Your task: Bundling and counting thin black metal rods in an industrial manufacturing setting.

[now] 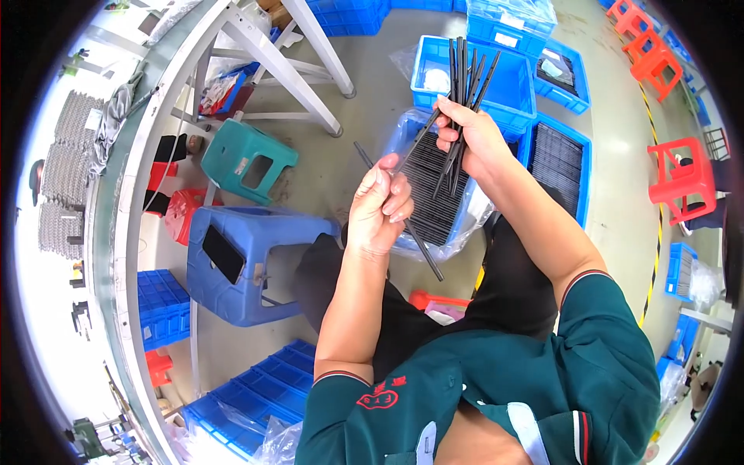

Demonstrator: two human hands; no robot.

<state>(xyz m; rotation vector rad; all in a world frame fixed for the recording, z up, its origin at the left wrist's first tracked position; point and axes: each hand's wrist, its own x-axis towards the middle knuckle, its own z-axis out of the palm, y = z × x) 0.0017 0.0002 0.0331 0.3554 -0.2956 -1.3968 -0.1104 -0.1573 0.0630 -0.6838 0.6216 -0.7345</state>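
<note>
My right hand (477, 138) is closed around a bundle of thin black rods (465, 74), whose ends fan out above and below the fist. To its lower left, my left hand (380, 203) grips a single black rod (425, 252) that slants down to the right. Another black rod (419, 143) spans the gap between the two hands; which of them holds it I cannot tell. Below the hands, between my knees, a blue bin lined with clear plastic (474, 221) holds rows of similar black rods (434, 217), partly hidden by my hands.
Blue bins (511, 85) stand beyond the hands, and another full of black rods (556, 167) is at the right. On the left are a blue stool (263, 232) bearing a black phone (223, 254), a green stool (219, 159) and a metal-framed table (283, 66). Red stools (686, 178) line the far right.
</note>
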